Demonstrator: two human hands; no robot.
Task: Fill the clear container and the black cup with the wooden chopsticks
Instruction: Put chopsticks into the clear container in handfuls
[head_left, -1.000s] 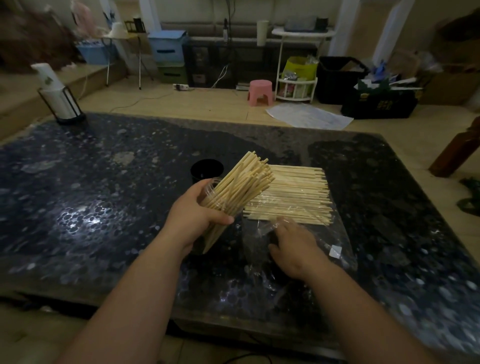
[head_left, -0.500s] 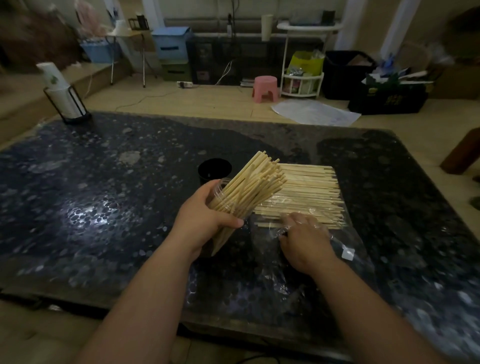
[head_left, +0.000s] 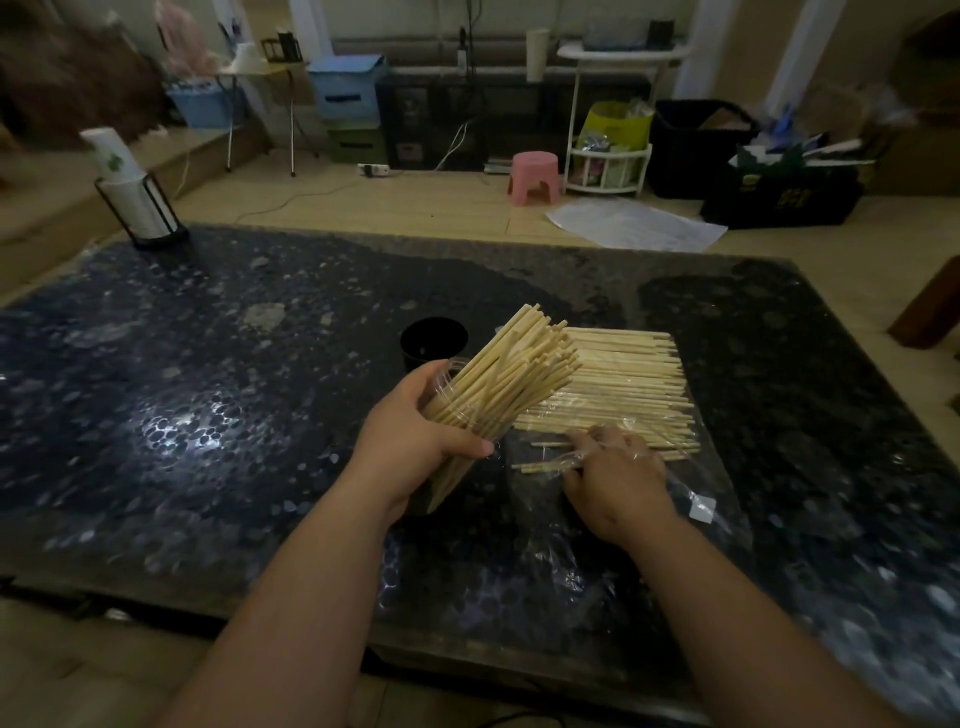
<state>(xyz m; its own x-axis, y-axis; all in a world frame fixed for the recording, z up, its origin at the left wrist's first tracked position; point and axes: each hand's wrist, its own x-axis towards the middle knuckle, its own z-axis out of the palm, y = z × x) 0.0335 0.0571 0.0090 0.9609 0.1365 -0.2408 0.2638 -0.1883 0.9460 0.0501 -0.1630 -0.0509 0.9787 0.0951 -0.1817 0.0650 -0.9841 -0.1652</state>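
Note:
My left hand (head_left: 415, 441) grips the clear container (head_left: 457, 410), tilted to the right and packed with wooden chopsticks (head_left: 514, 374) that fan out of its mouth. Just behind it the black cup (head_left: 434, 340) stands upright with nothing visible inside. A flat pile of loose chopsticks (head_left: 623, 384) lies on a clear plastic wrapper (head_left: 696, 499) right of the container. My right hand (head_left: 618, 483) rests at the pile's near edge, fingers curled on a few chopsticks (head_left: 540, 466) that stick out to the left.
The dark speckled table (head_left: 208, 415) holds a black wire stand with a stack of white cups (head_left: 132, 192) at its far left corner. On the floor beyond are a pink stool (head_left: 535, 176), boxes and bins.
My right hand has slid forward to the near edge of the loose pile and drawn a few chopsticks out to the left. The left hand keeps the tilted container in place.

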